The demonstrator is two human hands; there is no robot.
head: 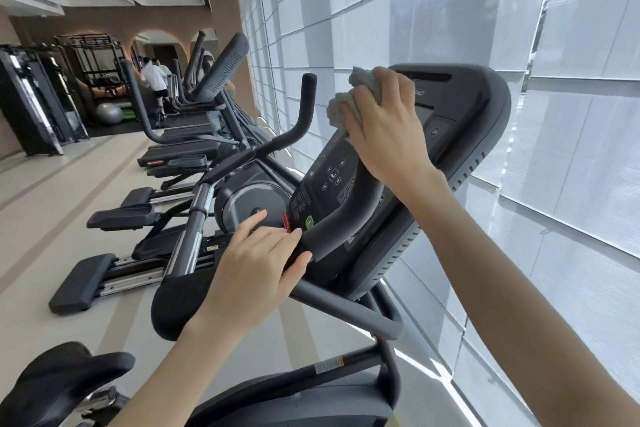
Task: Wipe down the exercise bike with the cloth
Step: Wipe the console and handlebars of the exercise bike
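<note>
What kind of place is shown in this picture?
Most likely a gym: elliptical trainers stand in a row along the windows, and a weight rack and a grey exercise ball are at the far end.

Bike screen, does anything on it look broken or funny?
No, nothing stands out. The console looks whole, with no cracks or spills showing. The right hand holds the cloth against its upper part, and the left hand rests on its lower edge beside a red tab.
</note>
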